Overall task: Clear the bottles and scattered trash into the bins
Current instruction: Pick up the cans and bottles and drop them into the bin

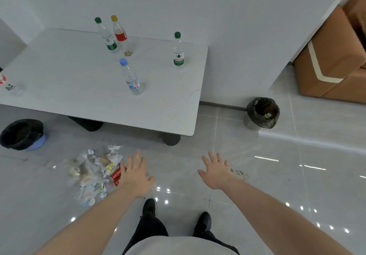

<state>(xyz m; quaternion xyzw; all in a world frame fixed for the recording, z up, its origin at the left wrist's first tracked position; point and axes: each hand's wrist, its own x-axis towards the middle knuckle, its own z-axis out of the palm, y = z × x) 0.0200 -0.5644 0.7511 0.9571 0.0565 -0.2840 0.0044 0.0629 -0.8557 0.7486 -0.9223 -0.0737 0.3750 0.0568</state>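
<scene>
White desk up top, glossy grey floor tiles below, and both hands are out in front with nothing in them. The left hand has its fingers straight and spread, hovering just beside the heap of crumpled white paper and wrappers on the floor; the right hand is equally flat and empty, off to the other side over bare tile.

So where does the job stand? Barely begun, by the look of it. Four clear plastic bottles are standing on the desk: a green-capped one and a yellow-capped one with a red label close together near the far edge, a blue-capped one around the middle, and another green-capped bottle towards the right edge. All four are upright, long axis vertical, caps pointing up. Another bottle shows at the desk's left edge, too cropped to read its pose. The paper heap is untouched, with a few small red cans lying on their sides at its right fringe, right by the left hand.

Two bins wait: a black-lined bin with a blue base on the floor beyond the desk's near-left corner, and a black-lined round bin past the right edge, something pale already inside. Everything visible is left to clear.
</scene>
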